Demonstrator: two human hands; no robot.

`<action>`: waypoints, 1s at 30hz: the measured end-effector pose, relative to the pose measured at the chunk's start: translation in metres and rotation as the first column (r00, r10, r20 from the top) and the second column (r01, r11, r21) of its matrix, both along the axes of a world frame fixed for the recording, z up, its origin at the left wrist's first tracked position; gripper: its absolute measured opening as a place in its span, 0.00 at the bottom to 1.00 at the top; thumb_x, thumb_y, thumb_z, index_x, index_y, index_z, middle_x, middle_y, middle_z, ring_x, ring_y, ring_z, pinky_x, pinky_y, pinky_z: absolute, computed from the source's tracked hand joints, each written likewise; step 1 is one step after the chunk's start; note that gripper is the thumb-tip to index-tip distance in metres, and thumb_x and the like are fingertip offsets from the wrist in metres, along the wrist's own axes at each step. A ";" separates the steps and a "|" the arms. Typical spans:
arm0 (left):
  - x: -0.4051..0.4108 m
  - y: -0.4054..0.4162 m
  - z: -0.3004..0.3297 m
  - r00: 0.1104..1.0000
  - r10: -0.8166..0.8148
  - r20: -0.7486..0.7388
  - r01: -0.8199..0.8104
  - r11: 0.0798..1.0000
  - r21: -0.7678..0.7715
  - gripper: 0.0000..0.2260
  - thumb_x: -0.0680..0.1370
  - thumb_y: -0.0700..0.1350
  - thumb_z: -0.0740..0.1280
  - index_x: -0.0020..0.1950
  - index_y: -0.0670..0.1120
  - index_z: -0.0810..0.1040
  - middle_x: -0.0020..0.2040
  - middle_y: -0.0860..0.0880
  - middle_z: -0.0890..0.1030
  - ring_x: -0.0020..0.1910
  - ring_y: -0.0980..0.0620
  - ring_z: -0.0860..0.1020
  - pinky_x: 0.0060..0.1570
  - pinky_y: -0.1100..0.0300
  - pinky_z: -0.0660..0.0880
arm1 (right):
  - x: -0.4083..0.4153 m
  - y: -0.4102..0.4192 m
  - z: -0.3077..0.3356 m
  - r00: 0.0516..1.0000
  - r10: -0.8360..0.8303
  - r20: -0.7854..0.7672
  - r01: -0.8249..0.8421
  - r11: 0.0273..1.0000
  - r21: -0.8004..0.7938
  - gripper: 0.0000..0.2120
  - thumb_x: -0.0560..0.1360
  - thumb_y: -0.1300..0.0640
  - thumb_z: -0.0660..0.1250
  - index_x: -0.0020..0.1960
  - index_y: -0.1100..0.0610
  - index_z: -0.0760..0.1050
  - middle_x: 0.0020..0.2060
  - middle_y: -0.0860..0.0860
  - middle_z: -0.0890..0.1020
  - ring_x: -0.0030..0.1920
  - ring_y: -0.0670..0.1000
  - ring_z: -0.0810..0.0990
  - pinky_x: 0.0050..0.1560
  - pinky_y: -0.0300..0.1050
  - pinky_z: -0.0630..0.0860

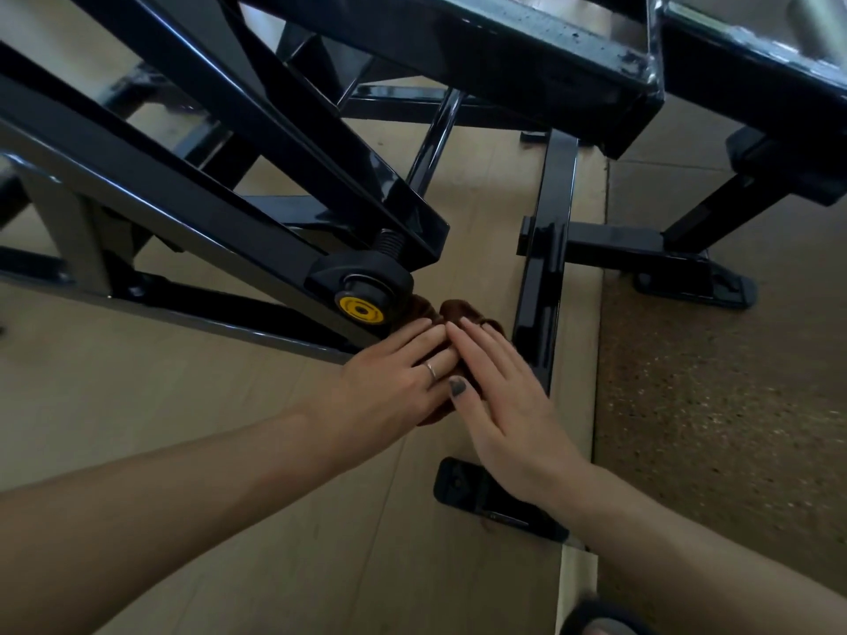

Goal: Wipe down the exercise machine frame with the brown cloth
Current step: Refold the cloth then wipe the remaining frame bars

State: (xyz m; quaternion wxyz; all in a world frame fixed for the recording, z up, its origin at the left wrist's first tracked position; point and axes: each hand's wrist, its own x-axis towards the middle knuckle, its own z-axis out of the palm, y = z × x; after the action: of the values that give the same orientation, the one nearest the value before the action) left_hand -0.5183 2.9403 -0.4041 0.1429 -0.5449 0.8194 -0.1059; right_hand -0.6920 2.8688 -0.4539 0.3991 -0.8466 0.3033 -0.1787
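While flat, both hands (394,378) press brown cloth (458,313).

Frame bars (220,208) overhead; floor rail (543,277) rightward

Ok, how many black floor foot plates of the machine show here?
2. One foot plate lies under the right hand; another foot plate sits at right past the floor bar. Others may be hidden.

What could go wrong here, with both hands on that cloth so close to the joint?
The left hand and right hand press the brown cloth just below the yellow-capped pivot. If that black bar swings, fingers might get pinched. The bunched cloth could also snag on the spring.
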 end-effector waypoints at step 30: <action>0.068 -0.005 0.020 0.849 0.185 -0.494 -0.414 0.814 -0.408 0.26 0.86 0.55 0.47 0.65 0.37 0.75 0.56 0.40 0.81 0.54 0.41 0.77 0.59 0.49 0.70 | 0.007 -0.037 -0.026 0.978 -0.143 0.149 0.186 0.923 -0.337 0.32 0.75 0.38 0.66 0.74 0.50 0.66 0.62 0.54 0.74 0.59 0.52 0.73 0.58 0.46 0.73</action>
State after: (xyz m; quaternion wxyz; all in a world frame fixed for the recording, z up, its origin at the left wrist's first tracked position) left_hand -0.4501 2.9353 -0.3841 -0.1732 -0.6977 0.6750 -0.1662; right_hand -0.6846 2.8318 -0.4799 0.2437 -0.8630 0.3120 -0.3138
